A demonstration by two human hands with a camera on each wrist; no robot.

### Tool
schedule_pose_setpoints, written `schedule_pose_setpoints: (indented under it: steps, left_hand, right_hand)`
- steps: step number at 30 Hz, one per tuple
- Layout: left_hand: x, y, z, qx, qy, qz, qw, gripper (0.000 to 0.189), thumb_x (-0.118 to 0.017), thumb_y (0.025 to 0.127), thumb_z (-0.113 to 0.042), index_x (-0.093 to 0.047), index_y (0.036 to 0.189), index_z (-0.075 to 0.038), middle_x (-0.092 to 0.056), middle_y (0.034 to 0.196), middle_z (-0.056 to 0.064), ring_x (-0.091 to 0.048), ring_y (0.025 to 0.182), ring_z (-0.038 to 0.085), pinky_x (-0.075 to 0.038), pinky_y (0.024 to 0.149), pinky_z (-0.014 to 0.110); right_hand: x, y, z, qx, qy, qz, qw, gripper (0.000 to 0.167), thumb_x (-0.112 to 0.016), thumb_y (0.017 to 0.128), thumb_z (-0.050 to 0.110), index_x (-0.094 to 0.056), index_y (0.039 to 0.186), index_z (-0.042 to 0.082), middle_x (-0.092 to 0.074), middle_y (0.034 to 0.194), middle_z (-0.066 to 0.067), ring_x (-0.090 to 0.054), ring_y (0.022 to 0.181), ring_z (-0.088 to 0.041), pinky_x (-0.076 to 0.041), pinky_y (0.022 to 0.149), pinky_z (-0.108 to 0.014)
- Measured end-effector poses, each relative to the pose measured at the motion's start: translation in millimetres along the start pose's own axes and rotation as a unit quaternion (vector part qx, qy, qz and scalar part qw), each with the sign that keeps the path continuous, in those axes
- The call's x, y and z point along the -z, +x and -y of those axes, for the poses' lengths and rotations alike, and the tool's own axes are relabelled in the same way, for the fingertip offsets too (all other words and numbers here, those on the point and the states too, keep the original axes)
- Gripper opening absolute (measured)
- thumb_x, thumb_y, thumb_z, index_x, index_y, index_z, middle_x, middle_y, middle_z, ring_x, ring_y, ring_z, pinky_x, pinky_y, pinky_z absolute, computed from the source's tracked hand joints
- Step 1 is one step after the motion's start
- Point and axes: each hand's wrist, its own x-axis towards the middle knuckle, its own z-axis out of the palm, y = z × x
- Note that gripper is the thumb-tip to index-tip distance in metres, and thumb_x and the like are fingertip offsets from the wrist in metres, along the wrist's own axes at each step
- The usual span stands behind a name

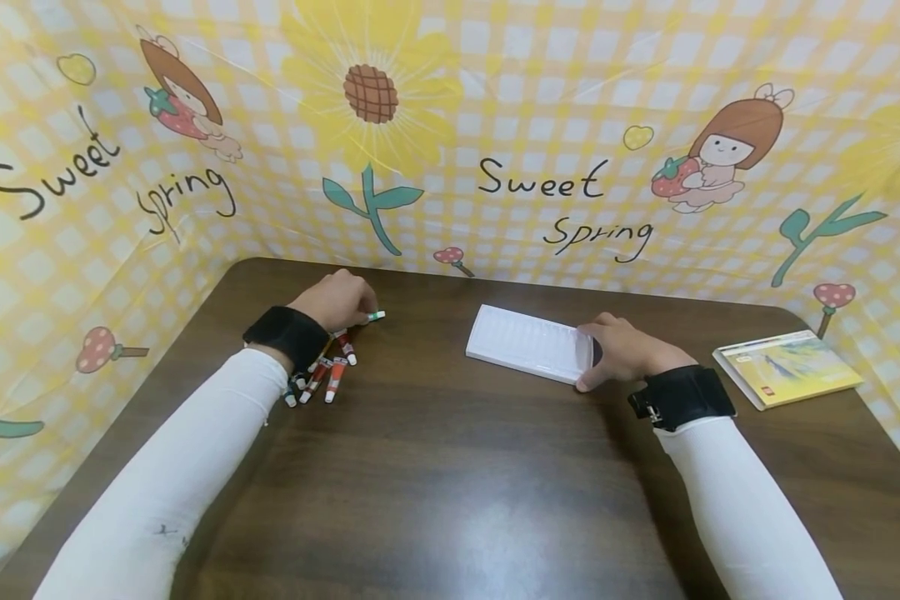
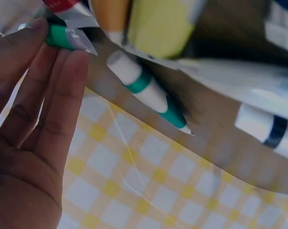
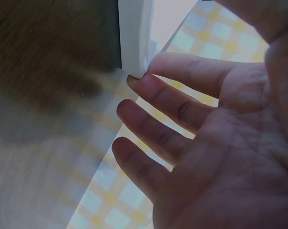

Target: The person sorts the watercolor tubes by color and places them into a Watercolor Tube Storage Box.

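My left hand (image 1: 336,300) pinches a small green paint tube (image 2: 58,36) with a white cap between thumb and fingertips. Beneath that wrist lies a loose pile of paint tubes (image 1: 335,380), partly hidden by the hand and cuff. The left wrist view shows a green-and-white tube (image 2: 151,94) lying apart, beside blurred orange and yellow tubes (image 2: 160,28). At the table's middle, my right hand (image 1: 621,348) holds the right end of a white plastic tray (image 1: 525,340) with shallow slots, thumb at the near corner. In the right wrist view, two fingertips touch the tray's edge (image 3: 133,38).
A yellow booklet (image 1: 791,369) lies at the right of the brown table (image 1: 435,483), beyond the right wrist. A yellow checked cloth (image 1: 450,125) with printed flowers stands around the back and sides.
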Motion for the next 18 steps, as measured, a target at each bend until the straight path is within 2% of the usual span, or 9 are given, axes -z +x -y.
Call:
schedule_pose_setpoints:
  steps: [2,11,18]
  left_hand:
    - [-0.5,0.6,-2.5,0.006,-0.003,0.001,1.0,0.007,-0.077,0.093,-0.006,-0.082,0.099,-0.005,-0.078,0.091,0.009,-0.069,0.079,0.021,-0.058,0.075,0.039]
    - [-4.2,3.4,-8.9,-0.007,-0.004,0.0,1.0,0.006,-0.075,0.092,-0.004,-0.081,0.094,-0.003,-0.077,0.09,0.011,-0.069,0.08,0.024,-0.058,0.077,0.042]
    - [-6.2,4.6,-12.2,-0.004,-0.01,-0.005,0.9999,0.008,-0.075,0.094,-0.005,-0.082,0.099,-0.002,-0.078,0.094,0.012,-0.072,0.087,0.027,-0.059,0.082,0.044]
  right_hand:
    - [0,-1.0,1,0.003,-0.003,0.0,1.0,0.098,-0.092,0.079,0.033,-0.044,0.153,-0.009,-0.046,0.148,-0.031,-0.046,0.131,-0.044,-0.043,0.112,-0.061]
    - [-3,-3.3,4,0.009,-0.001,0.002,1.0,0.097,-0.093,0.079,0.033,-0.045,0.153,-0.008,-0.046,0.149,-0.031,-0.047,0.133,-0.044,-0.044,0.112,-0.061]
    - [-4,-5.7,6,0.005,0.005,0.002,1.0,0.097,-0.093,0.079,0.033,-0.045,0.153,-0.007,-0.045,0.151,-0.031,-0.047,0.134,-0.045,-0.044,0.112,-0.062]
